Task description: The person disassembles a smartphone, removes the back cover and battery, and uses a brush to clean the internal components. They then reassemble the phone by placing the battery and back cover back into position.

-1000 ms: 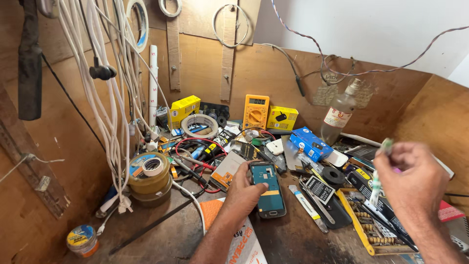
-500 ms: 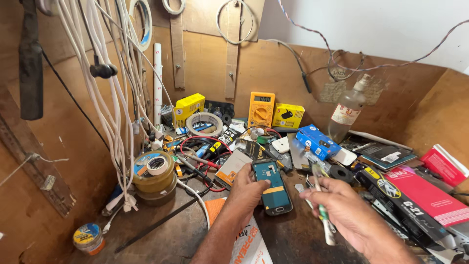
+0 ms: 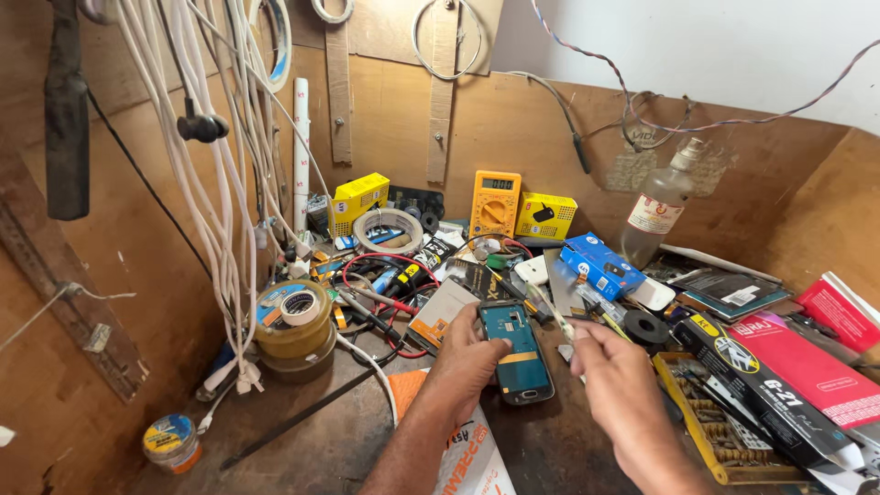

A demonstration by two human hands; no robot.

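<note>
phone: opened blue handset [image 3: 516, 353], back cover off, flat on wooden bench [image 3: 321, 431], centre front
left hand: [image 3: 467, 362] grips phone's left edge, fingers curled on it, pinning it down
right hand: [image 3: 612, 380] just right of phone, pinches a thin pale tool [image 3: 550, 316], tip over phone's top right corner
left of phone: tape rolls [image 3: 293, 325] stacked, red and black leads [image 3: 390, 284]
behind: yellow multimeter [image 3: 496, 203], blue box [image 3: 600, 266], clear bottle [image 3: 655, 213]
right: screwdriver bit case [image 3: 710, 422]

bare wood [image 3: 302, 440] lies open at front; tape rolls [image 3: 293, 330] and boxes [image 3: 600, 264] crowd behind.
</note>
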